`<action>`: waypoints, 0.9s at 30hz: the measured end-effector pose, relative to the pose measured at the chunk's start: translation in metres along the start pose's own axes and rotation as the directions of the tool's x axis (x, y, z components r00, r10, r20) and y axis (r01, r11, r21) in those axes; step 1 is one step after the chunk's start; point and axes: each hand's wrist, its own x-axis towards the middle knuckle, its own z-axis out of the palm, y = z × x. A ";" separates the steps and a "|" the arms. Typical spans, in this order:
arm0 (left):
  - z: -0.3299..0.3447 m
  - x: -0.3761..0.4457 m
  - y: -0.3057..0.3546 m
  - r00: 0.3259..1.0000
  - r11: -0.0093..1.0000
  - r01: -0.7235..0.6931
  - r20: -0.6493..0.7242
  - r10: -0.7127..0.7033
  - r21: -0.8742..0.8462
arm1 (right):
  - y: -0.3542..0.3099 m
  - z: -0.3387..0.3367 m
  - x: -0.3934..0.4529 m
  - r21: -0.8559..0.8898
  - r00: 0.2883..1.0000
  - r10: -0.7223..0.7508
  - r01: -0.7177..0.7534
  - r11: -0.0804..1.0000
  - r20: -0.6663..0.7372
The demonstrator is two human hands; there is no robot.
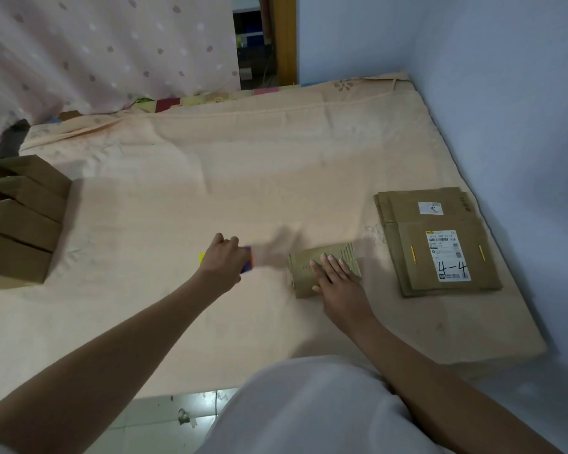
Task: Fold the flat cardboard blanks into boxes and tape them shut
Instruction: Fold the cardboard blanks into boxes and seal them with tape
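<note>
Cardboard boxes [20, 221], already folded, stand in a row at the far left edge of the peach bed sheet [184, 165], leaning against one another with their open ends facing left.

Near the centre of the sheet, the left hand [222, 262] is curled over a colourful object [247, 259] with yellow, orange and purple parts; the fingers wrap down around it. The object is mostly hidden and blurred, so its identity cannot be determined.

Just to the right, a small cardboard box [325, 268] lies on the sheet. Printed lines and a row of dots mark its top face. The right hand [335, 280] rests flat on this box, fingers straight and spread, pressing down on the top face.

Further right, well apart from the small box, a stack of flat cardboard blanks [436, 240] lies near the blue wall [505, 93]. The top blank carries two white labels; the lower label is marked "4-4" by hand.

At the bottom of the view, white clothing [309, 407] covers the person's lap, and a tiled floor [171, 417] shows beside it.
</note>
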 end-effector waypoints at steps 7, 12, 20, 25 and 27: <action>0.054 0.000 0.041 0.982 0.967 0.169 -0.054 -0.182 -0.191 | -0.001 -0.002 0.004 0.012 0.993 0.017 -0.019 1.000 0.115; 0.070 -0.008 0.079 0.982 0.917 0.188 0.074 -0.173 -0.352 | -0.003 -0.007 0.005 0.013 0.988 0.029 -0.031 0.999 0.154; -0.002 -0.016 0.124 0.840 0.378 0.025 -0.186 -0.509 -0.925 | -0.004 -0.004 0.004 0.010 0.988 0.026 -0.027 1.000 0.151; -0.016 -0.008 0.139 0.860 0.137 0.124 0.037 -0.509 -0.983 | -0.003 -0.006 0.004 0.023 0.988 0.006 -0.009 1.000 0.154; -0.015 -0.007 0.144 0.862 0.116 0.113 0.039 -0.505 -0.987 | -0.003 -0.006 0.005 0.034 0.986 0.002 -0.008 0.999 0.170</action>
